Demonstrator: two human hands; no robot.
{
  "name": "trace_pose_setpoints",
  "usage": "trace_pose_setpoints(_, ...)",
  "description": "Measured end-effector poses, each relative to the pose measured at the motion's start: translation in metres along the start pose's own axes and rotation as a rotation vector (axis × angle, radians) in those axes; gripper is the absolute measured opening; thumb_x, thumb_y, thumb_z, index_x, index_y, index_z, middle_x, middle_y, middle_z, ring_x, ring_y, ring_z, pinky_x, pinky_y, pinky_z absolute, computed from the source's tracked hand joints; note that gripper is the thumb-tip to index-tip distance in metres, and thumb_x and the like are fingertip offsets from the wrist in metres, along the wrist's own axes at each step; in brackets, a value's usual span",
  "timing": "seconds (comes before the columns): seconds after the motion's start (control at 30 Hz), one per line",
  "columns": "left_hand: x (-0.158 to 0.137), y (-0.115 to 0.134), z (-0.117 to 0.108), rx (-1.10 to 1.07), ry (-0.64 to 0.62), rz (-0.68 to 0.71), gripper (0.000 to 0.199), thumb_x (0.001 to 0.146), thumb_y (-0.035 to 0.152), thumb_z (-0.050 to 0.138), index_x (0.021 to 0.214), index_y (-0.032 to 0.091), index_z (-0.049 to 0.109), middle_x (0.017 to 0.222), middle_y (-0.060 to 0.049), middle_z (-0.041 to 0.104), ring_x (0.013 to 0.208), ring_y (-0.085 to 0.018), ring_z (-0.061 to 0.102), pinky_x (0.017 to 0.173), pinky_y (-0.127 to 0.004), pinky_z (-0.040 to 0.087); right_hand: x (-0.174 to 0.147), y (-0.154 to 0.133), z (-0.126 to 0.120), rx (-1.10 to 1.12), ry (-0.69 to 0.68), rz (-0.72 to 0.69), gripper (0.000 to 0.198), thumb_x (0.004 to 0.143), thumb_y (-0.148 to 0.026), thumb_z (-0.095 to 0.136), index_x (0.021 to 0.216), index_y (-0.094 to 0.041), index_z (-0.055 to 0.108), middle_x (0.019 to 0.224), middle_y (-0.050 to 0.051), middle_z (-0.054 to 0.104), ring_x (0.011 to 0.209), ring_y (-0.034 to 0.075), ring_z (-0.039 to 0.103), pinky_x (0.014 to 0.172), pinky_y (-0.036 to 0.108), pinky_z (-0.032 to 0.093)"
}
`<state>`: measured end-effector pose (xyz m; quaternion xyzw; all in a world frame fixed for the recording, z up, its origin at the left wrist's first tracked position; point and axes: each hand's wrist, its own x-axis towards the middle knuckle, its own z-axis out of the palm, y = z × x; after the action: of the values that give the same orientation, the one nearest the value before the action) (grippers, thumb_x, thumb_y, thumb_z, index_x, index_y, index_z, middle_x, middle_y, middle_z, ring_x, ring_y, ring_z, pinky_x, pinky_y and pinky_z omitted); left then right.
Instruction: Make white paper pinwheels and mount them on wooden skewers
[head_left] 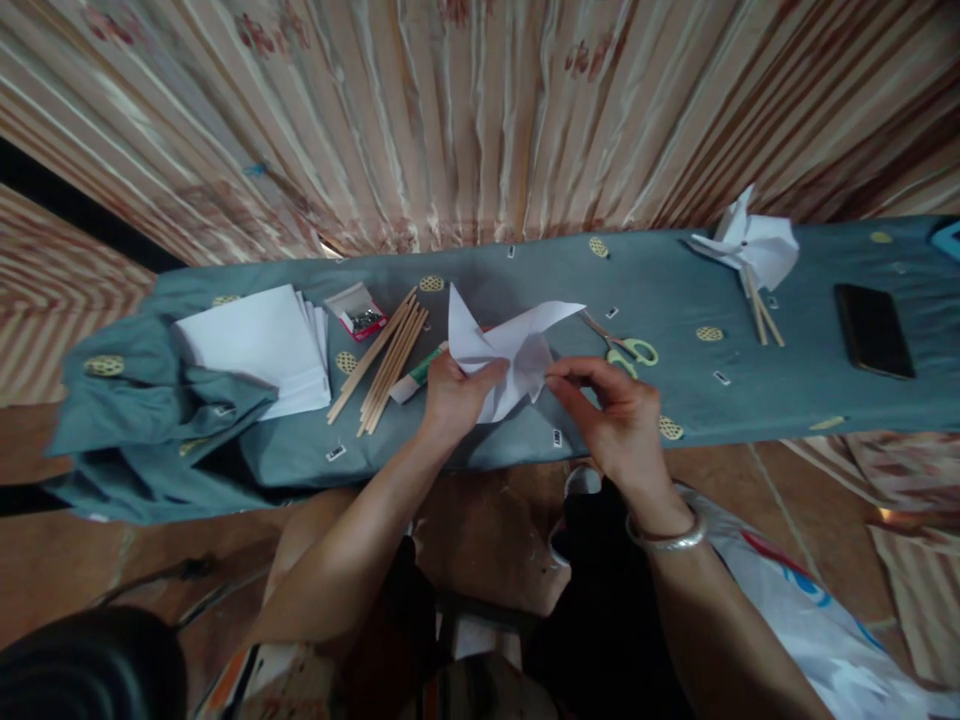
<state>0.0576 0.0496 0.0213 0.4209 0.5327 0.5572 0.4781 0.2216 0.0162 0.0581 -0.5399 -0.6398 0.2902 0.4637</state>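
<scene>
A white paper pinwheel (517, 355) with folded blades is held above the cloth-covered bench. My left hand (459, 395) is closed on it, its thumb pressed near the centre. At the pinwheel's right side, the fingertips of my right hand (611, 405) pinch the edge of a blade. Partly behind the left hand lies a green and white tube or box (416, 375). Just right of the pinwheel rest scissors (631, 352) with light green handles. Wooden sticks (394, 360) lie in a bunch to the left, beside an opened small red and white box (360, 315) of metal pins.
A stack of white paper (259, 340) lies at the left on the grey-green cloth (480, 285). Towards the right are finished-looking pinwheels on sticks (754, 250) and a black phone (874, 330). A striped curtain (480, 120) hangs behind the bench. A plastic bag (795, 600) is at lower right.
</scene>
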Motion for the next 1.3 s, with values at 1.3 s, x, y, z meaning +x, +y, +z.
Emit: trace_pose_setpoints(1.3, -0.007, 0.010, 0.005, -0.246, -0.058, -0.189, 0.023, 0.056, 0.024, 0.080, 0.075, 0.013, 0.072, 0.073, -0.003, 0.074, 0.065, -0.017, 0.066, 0.061, -0.027, 0.051, 0.009, 0.015, 0.025, 0.027, -0.021, -0.020, 0.005, 0.082, -0.029, 0.069, 0.084, -0.024, 0.070, 0.150, 0.002, 0.043, 0.141, 0.028, 0.040, 0.118, 0.052, 0.029)
